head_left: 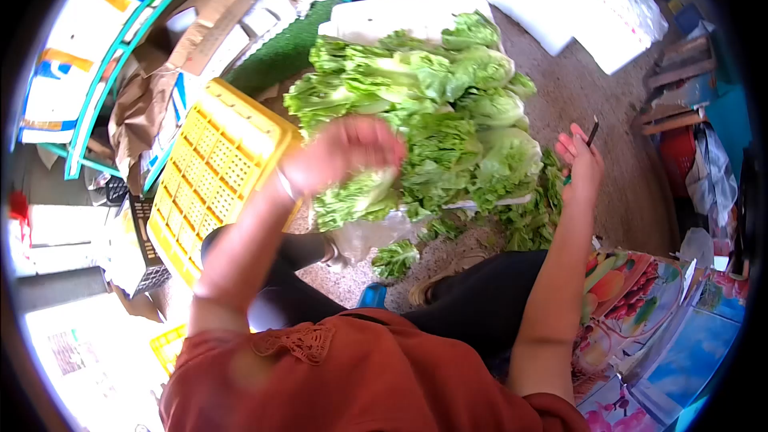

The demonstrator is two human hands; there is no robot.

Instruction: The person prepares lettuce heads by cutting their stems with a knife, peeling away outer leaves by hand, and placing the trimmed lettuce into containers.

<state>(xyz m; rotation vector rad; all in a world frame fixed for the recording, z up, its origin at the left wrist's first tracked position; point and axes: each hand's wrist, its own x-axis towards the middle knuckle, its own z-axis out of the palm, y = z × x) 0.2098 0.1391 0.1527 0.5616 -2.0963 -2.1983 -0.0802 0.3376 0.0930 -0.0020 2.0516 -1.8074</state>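
Several heads of green lettuce (448,80) lie heaped on a white foam box (384,16) in front of me. My left hand (352,152) is over the near left side of the heap, smeared by motion. Its fingers look bent, but whether it holds anything is not clear. To the right of the heap, my right hand (582,164) is raised with its fingers closed around what looks like a small knife (593,131). A thin dark part sticks out above the fingers and a bit of green shows below. Loose lettuce leaves (395,258) lie on the floor by my feet.
A yellow plastic crate (212,168) leans at the left, beside a turquoise metal frame (112,72) and cardboard (212,28). White foam boxes (576,0) stand at the back right. A fruit-printed cover (628,296) is near my right elbow.
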